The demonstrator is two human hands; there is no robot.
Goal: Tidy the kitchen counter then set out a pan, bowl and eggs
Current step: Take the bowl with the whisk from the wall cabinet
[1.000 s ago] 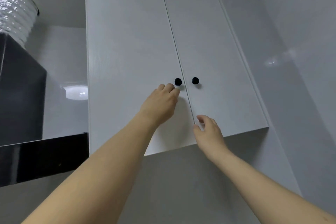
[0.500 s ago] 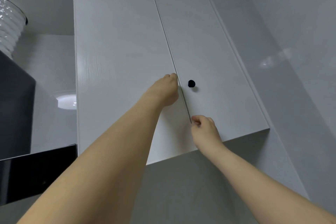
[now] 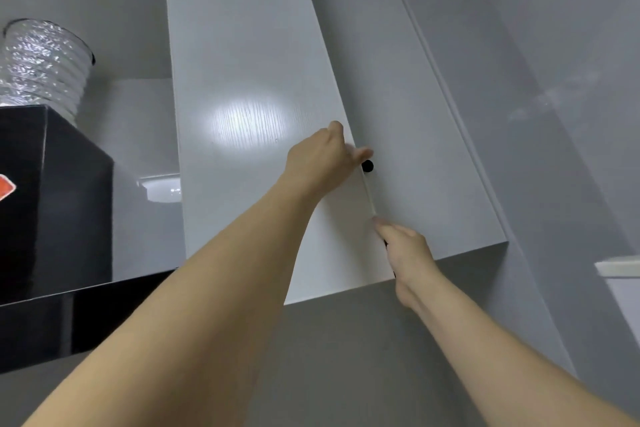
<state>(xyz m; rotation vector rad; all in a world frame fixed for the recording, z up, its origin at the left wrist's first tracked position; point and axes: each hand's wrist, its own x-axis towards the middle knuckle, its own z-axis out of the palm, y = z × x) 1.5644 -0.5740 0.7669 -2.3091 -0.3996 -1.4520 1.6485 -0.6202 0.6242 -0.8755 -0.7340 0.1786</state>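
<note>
A white wall cabinet with two doors hangs overhead. Its left door (image 3: 249, 87) stands slightly ajar, swung out toward me. My left hand (image 3: 322, 159) grips that door's free edge at knob height, and its knob is hidden under the hand. Lower down, my right hand (image 3: 405, 250) holds the same edge, thumb along the front, fingers tucked behind. The right door (image 3: 415, 135) is closed, its black knob (image 3: 367, 166) just beside my left fingers. The inside of the cabinet is hidden. No pan, bowl or eggs are in view.
A black range hood (image 3: 52, 204) with a silver foil duct (image 3: 45, 62) stands to the left of the cabinet. Glossy grey wall (image 3: 561, 114) closes in on the right, with a white ledge (image 3: 620, 269) at the right edge.
My left hand closed on the left door's knob and pulled; the door has swung out from flush. My right hand moved up to the door's edge and took hold.
</note>
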